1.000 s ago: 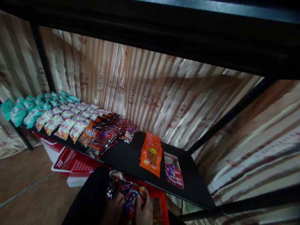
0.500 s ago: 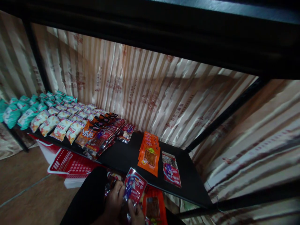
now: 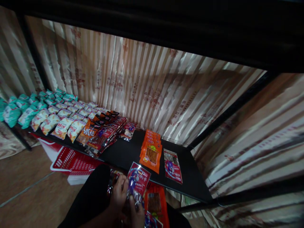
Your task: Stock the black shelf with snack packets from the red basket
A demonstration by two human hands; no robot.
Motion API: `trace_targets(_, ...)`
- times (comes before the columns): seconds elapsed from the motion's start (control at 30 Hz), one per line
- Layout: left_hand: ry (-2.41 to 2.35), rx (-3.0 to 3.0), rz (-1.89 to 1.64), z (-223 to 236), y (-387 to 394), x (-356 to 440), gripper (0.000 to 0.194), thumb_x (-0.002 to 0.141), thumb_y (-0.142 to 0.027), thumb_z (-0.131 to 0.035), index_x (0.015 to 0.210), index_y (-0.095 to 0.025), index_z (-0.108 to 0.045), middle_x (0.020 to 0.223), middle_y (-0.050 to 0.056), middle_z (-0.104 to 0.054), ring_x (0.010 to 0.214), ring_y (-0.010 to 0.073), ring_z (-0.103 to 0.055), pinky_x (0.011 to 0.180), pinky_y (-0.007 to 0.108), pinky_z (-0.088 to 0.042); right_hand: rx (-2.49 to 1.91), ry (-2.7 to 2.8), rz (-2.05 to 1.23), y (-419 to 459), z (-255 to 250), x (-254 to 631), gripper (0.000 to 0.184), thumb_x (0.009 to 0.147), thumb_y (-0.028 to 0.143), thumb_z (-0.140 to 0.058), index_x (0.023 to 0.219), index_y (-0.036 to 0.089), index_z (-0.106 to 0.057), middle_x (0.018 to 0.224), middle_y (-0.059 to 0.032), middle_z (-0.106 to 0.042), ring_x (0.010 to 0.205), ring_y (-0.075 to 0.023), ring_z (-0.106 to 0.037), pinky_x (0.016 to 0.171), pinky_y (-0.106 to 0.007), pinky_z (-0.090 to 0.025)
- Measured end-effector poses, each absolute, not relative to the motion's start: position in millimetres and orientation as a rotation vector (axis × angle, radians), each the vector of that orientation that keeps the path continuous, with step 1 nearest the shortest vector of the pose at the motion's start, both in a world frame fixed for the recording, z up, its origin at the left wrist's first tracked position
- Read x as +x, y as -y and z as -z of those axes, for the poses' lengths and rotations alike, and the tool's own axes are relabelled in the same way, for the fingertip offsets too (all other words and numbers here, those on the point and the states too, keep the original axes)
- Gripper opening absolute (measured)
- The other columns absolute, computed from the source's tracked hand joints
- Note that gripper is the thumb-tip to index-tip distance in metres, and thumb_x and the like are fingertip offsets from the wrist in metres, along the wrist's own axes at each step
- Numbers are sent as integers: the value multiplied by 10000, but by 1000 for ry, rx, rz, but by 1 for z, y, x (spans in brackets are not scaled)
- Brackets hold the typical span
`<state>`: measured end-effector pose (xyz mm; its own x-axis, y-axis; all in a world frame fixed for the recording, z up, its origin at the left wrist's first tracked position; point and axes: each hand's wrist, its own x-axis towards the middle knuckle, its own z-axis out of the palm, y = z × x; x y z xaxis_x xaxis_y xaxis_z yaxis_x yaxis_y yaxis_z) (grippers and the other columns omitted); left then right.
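My left hand (image 3: 119,193) is closed at the left edge of a red and purple snack packet (image 3: 139,180), with more shiny packets (image 3: 112,181) bunched on its far side. My right hand (image 3: 137,216) grips the same packet from below, its thumb on the front. The packet is tilted up towards me, just in front of the shelf edge. Under my hands, an orange snack packet (image 3: 155,202) and another shiny purple one (image 3: 152,220) lie at my lap. The fingers behind the packet are hidden.
On the black shelf (image 3: 123,155) lie a row of orange packets (image 3: 152,155), a single red packet (image 3: 172,166), stacked red packets (image 3: 102,137), white bags (image 3: 63,126) and green bags (image 3: 28,115). A red basket (image 3: 78,161) stands below. A dark beam (image 3: 152,23) crosses overhead.
The red and purple packet has turned slightly, so its front faces me more squarely. A shiny purple packet shows more clearly beneath my right hand. The view has shifted a little.
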<state>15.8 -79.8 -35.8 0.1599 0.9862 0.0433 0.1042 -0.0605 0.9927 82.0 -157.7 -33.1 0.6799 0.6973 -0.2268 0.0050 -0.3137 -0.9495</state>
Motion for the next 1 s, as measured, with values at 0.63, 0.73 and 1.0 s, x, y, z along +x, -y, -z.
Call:
trace_targets(0.63,-1185,1549,-955,35,91,21,461,765,-293,-380,1174,-127,-514,1205,143,-564,1131,226,-520,993,396,-389,-1811,711,-557,159,10,87,552,721,642,-490,946,178,-685,862,-90,-705,910,-241,-636,776,-274,-492)
trace_targets(0.73,-1183,1567,-973,34,93,22,396,796,-306,-358,1104,-154,-556,1131,127,-591,1068,224,-554,949,399,-427,-1794,703,-559,157,9,85,583,716,651,-495,961,155,-680,874,-104,-705,913,-244,-638,778,-269,-493)
trace_targets(1.0,-1236,1567,-987,36,89,19,380,797,-331,-359,1014,-166,-623,1143,121,-581,1111,229,-522,985,414,-404,-1748,604,-595,146,22,81,644,671,695,-509,972,146,-658,952,-103,-699,988,-261,-615,857,-306,-478)
